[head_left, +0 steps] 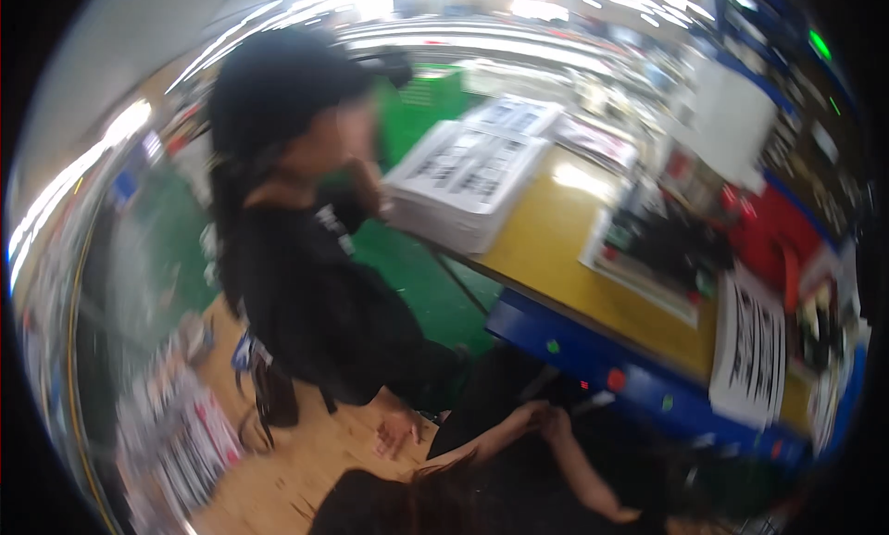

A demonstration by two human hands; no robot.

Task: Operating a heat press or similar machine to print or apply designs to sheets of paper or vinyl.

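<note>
Tall paper stack [463, 178] at the tabletop's [574, 271] left end

A black-capped co-worker [296, 266] stands left of it. Below the near edge, our left hand [529, 415] and right hand [556, 426] meet; we cannot tell how open the fingers are or what they hold. A low paper stack [748, 354] lies rightmost.

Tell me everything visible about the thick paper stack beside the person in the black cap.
The thick stack looks like white paper sheets squared into a block, the top one printed in dark lines. It lies flat at the left end of the yellow tabletop, with a similar stack behind. The person's hand is by its left side; blur hides any contact.
</note>
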